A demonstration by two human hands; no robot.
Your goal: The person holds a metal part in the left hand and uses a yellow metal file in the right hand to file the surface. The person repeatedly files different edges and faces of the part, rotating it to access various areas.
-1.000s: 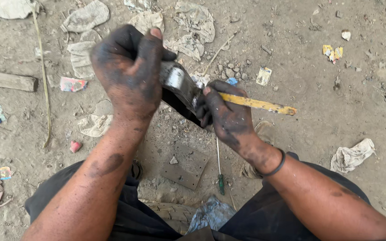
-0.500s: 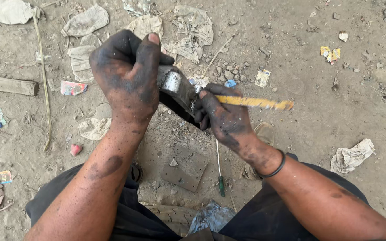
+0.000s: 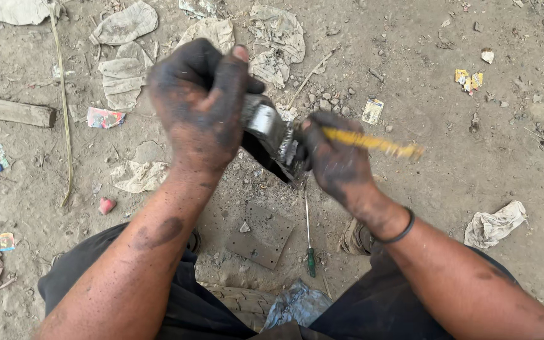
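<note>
1. Hands, both blackened with grease, are raised over bare dirt ground [image 3: 448, 189] in front of the seated person's knees.
2. Left hand [image 3: 199, 107] is closed in a full fist around one end of a dark metal part [image 3: 271, 135]; fingers wrap over the top and the thumb points up. The part has a shiny grey band near its middle and a black underside.
3. Right hand [image 3: 335, 157] is closed around the handle end of a yellow tool [image 3: 373, 143], gripping it tightly. Its shaft sticks out to the right and is blurred; its kind cannot be told.
4. The right hand presses against the right end of the part, touching it. Whether the tool's tip meets the part cannot be told, as the fingers hide it.
5. A dark band [image 3: 401, 230] sits on the right wrist.
6. On the ground directly below the part lie a flat metal plate [image 3: 262, 234] and, just beside it, a green-handled screwdriver [image 3: 310, 236] pointing away from the person.
7. Dirty rags [image 3: 124, 25] are scattered at the top; another rag [image 3: 495, 223] lies at right, well apart from the hands.
8. A wooden block [image 3: 11, 111] lies at left.
</note>
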